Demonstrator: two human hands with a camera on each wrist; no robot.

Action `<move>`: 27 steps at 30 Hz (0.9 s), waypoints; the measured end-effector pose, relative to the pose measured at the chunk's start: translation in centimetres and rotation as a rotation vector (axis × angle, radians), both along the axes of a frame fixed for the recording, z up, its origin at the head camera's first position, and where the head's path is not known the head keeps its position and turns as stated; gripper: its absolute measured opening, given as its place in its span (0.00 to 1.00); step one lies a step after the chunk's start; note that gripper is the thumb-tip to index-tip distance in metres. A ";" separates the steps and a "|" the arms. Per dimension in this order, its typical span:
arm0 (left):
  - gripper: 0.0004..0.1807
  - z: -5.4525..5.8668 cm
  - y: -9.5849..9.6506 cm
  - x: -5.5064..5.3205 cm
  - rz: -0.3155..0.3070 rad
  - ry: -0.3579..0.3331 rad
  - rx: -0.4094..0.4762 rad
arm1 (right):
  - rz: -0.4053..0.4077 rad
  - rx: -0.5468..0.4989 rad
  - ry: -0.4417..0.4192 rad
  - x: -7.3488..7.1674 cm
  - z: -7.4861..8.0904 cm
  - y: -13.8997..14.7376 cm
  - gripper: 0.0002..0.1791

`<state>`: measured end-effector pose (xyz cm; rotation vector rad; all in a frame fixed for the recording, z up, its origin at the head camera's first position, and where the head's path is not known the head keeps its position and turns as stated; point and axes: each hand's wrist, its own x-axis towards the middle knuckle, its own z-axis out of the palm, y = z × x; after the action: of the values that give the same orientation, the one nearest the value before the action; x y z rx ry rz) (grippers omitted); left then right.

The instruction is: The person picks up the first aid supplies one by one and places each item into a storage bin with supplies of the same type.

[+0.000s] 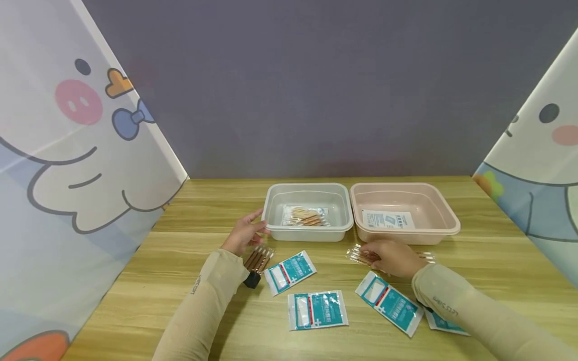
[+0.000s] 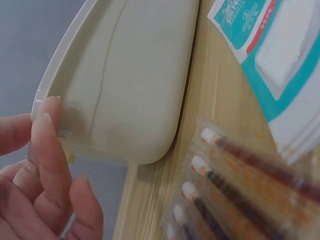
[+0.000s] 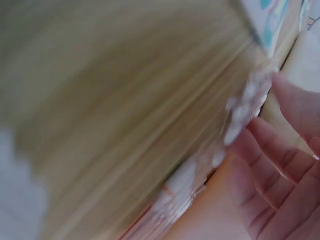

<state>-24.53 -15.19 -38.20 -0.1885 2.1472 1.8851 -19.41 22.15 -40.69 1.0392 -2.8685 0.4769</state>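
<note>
At the left end of the white plastic basin (image 1: pixel 309 234), my left hand (image 1: pixel 246 231) holds the rim with its fingertips. In the left wrist view, the fingers (image 2: pixel 47 165) lie against the outer wall just under the rim. My right hand (image 1: pixel 392 256) pinches a clear packet of brown-stemmed cotton swabs (image 1: pixel 358 254) in front of the pink basin (image 1: pixel 406 238); the right wrist view is blurred, with the packet (image 3: pixel 240 117) between thumb and fingers. More swabs (image 1: pixel 426 256) show right of that hand. Another swab packet (image 1: pixel 259 259) lies below my left hand.
Inside the white basin lie swab packets (image 1: pixel 307 216); a white-and-blue packet (image 1: pixel 388 219) lies in the pink one. Teal dressing packets (image 1: pixel 291 272), (image 1: pixel 318 310), (image 1: pixel 390 303) and a partly covered one (image 1: pixel 444 323) lie on the wooden table (image 1: pixel 189 215). A grey wall (image 1: pixel 316 90) stands behind.
</note>
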 end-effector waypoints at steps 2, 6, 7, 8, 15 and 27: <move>0.30 0.0 0.0 0.0 -0.006 0.001 0.001 | 0.030 -0.028 0.002 0.0 0.0 0.0 0.13; 0.30 0.0 0.0 0.0 -0.002 -0.002 -0.001 | 0.027 -0.053 0.016 0.0 0.1 -0.3 0.15; 0.30 0.0 0.0 0.0 -0.002 -0.003 -0.002 | 0.006 -0.041 0.023 0.1 0.1 -0.3 0.16; 0.30 0.1 0.0 -0.1 0.001 -0.006 -0.003 | -0.023 -0.025 0.028 0.2 0.1 -0.4 0.17; 0.29 0.1 0.1 -0.1 0.008 -0.004 -0.006 | -0.239 0.089 -0.026 0.8 0.4 -0.9 0.21; 0.29 0.2 0.3 0.1 0.015 -0.009 0.011 | -0.253 0.086 -0.235 0.0 0.6 -0.7 0.26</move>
<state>-24.40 -14.92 -37.96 -0.2103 2.1351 1.8998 -19.38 21.40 -40.10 0.6531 -3.1932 0.4897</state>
